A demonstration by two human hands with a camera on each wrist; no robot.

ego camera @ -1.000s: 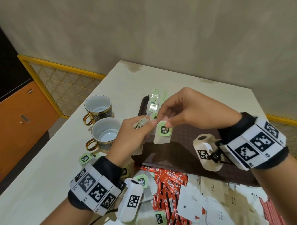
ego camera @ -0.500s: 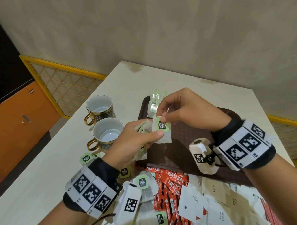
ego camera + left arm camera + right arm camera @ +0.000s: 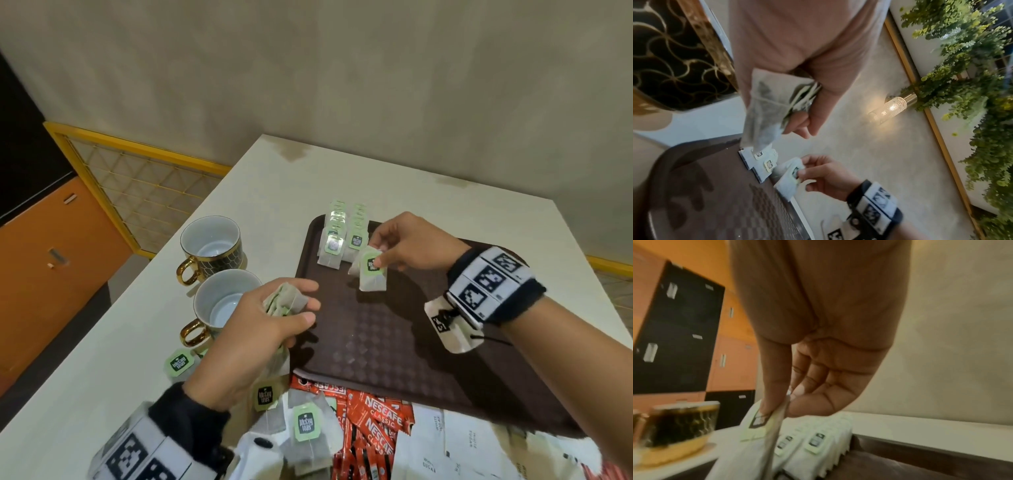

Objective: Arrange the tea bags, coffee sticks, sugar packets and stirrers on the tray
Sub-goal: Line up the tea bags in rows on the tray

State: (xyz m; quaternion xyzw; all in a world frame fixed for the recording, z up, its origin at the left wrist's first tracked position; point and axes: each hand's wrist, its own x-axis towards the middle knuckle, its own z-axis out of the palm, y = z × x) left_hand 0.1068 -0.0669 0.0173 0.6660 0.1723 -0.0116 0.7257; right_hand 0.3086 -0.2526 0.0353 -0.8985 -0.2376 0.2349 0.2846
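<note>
A dark brown plastic tray, rectangular with rounded corners and a raised rim, has a checkered embossed floor. At its far left corner two overlapping rows of tea bags lie shingled; their exact number cannot be told. Each is a pale, thin paper sachet with a square light-green tag printed with a dark label.

The right hand pinches one more tea bag by its tag between thumb and fingertips, holding it just above the tray, next to the near end of the right-hand row. In the right wrist view the sachet hangs edge-on below the pinch.

The left hand is curled round a bundle of tea bags, a soft crumpled sheaf of paper sachets, over the tray's left edge.

On the white tabletop, left of the tray, stand two cups, glossy white inside, black outside with a gold scale pattern and gold handles. By the near cup lies a loose tea bag tag. Along the tray's near edge lies a heap: more loose tea bags, red glossy Nescafe Classic coffee sticks and flat white paper sugar packets, too overlapped to count.
</note>
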